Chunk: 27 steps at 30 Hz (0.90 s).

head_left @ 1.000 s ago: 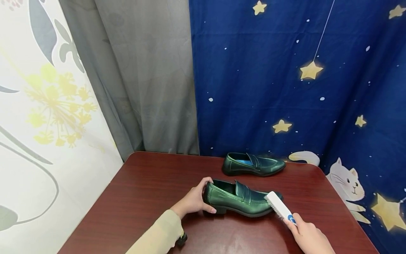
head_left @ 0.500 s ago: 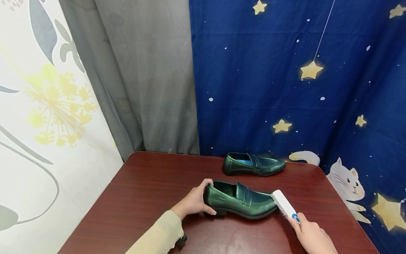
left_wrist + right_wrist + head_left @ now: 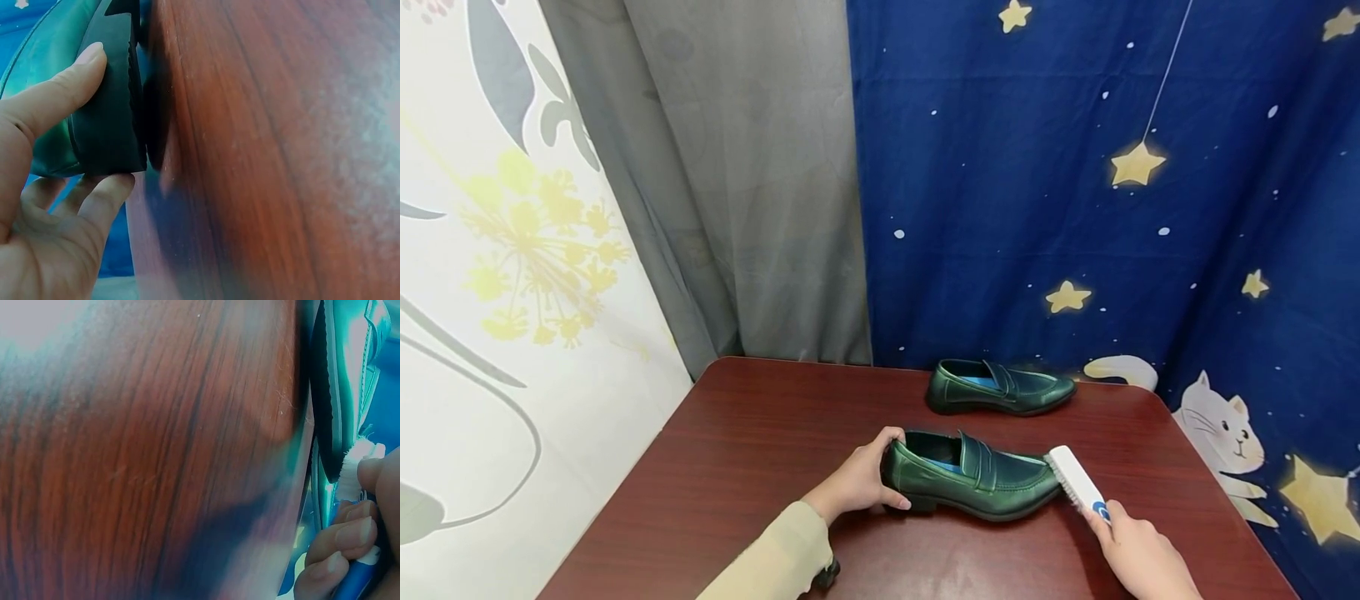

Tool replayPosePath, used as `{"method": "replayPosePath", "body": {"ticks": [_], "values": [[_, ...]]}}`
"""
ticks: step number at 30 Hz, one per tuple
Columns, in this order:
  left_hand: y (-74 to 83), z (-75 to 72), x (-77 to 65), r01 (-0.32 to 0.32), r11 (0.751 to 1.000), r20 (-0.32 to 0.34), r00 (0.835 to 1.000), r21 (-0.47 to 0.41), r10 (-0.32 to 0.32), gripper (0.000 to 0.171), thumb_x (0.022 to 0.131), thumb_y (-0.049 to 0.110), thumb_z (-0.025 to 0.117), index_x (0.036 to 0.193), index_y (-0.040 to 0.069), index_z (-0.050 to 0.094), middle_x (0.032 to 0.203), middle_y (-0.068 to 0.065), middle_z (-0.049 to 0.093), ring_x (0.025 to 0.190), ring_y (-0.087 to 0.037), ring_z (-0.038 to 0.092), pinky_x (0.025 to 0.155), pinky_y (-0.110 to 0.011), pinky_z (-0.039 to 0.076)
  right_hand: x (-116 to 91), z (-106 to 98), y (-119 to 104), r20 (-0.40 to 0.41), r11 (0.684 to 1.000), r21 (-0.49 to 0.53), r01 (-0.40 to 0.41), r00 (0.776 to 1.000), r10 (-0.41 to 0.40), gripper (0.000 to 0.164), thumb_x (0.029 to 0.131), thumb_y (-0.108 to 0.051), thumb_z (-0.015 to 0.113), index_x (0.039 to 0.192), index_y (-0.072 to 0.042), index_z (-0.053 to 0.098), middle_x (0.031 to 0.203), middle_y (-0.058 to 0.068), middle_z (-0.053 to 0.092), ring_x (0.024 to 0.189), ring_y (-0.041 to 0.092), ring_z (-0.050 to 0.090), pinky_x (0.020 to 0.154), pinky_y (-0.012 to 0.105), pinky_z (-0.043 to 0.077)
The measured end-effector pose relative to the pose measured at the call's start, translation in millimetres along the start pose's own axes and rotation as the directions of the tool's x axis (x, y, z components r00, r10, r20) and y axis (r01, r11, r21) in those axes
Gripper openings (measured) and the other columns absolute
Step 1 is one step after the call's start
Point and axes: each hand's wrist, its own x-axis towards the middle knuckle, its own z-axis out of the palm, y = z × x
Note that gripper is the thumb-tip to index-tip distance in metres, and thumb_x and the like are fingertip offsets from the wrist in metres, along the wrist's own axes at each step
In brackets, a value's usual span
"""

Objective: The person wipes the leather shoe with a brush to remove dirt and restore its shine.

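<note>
**Brush [image 3: 1078,482] against the toe of a green loafer [image 3: 943,479], at a glossy reddish-brown desk [image 3: 760,450]**

Nearest, a pale sleeve [image 3: 778,554] crosses the desk's front edge area, a small black object [image 3: 828,575] beside its cuff. The right hand [image 3: 1142,552] grips the white brush by its handle, the bristles touching the loafer's toe. The left hand [image 3: 857,477] clasps the loafer's heel, thumb on the near side, fingers round the back. The loafer is right of the desk's middle, toe to the right; whether its sole rests flat is hard to tell.

The desktop has dark, straight wood grain, a bright patch of glare and rounded far corners. Near its far edge stands a second green shoe [image 3: 1037,397], blue lining showing, toe also to the right.

Behind the desk hang a grey curtain [image 3: 767,183] and a deep blue one [image 3: 970,183], printed with gold stars [image 3: 1138,165] and a white cat [image 3: 1213,429]. At the left, a white panel [image 3: 580,433] bears a yellow flower [image 3: 523,237] and grey leaves [image 3: 501,75].
</note>
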Motion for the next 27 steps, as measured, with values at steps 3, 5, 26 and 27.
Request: {"method": "replayPosePath", "body": {"ticks": [3,5,26,27], "values": [[-0.1,0.1,-0.8,0.003,1.000,0.011,1.000,-0.023,-0.002,0.080,0.056,0.029,0.087,0.116,0.035,0.034,0.092,0.008,0.056,0.076,-0.011,0.056,0.064,-0.028,0.047,0.6,-0.6,-0.5,0.003,1.000,-0.004,-0.005,1.000,0.005,0.086,0.085,-0.070,0.031,0.114,0.010,0.047,0.081,0.016,0.058,0.066,0.025,0.055,0.053,0.047,0.042],[-0.4,0.7,-1.8,0.001,0.999,0.016,1.000,-0.033,0.000,0.079,0.058,0.028,0.087,0.116,0.035,0.034,0.092,0.008,0.056,0.075,-0.011,0.056,0.063,-0.027,0.047,0.8,-0.8,-1.0,0.002,1.000,-0.007,-0.006,1.000,0.006,0.088,0.084,-0.071,0.030,0.114,0.010,0.047,0.081,0.017,0.058,0.066,0.026,0.055,0.053,0.047,0.043],[1.5,2.5,-15.5,-0.058,0.997,0.041,0.997,-0.051,0.060,0.049,0.078,0.044,0.070,0.113,0.028,0.039,0.070,-0.013,0.044,0.053,-0.014,0.036,0.052,-0.024,0.033,1.1,3.9,-12.7,-0.060,1.000,-0.018,0.007,0.998,-0.008,0.083,0.084,-0.072,0.025,0.098,0.005,0.053,0.078,0.018,0.058,0.065,0.033,0.057,0.052,0.050,0.040],[1.7,2.5,-16.0,-0.055,0.997,0.040,0.998,-0.058,0.058,0.048,0.078,0.045,0.068,0.112,0.028,0.039,0.070,-0.013,0.043,0.053,-0.014,0.035,0.052,-0.024,0.033,0.9,4.3,-14.4,-0.062,1.000,-0.017,0.008,0.998,-0.009,0.081,0.085,-0.071,0.026,0.098,0.005,0.052,0.079,0.019,0.058,0.065,0.033,0.057,0.052,0.050,0.040]]}}
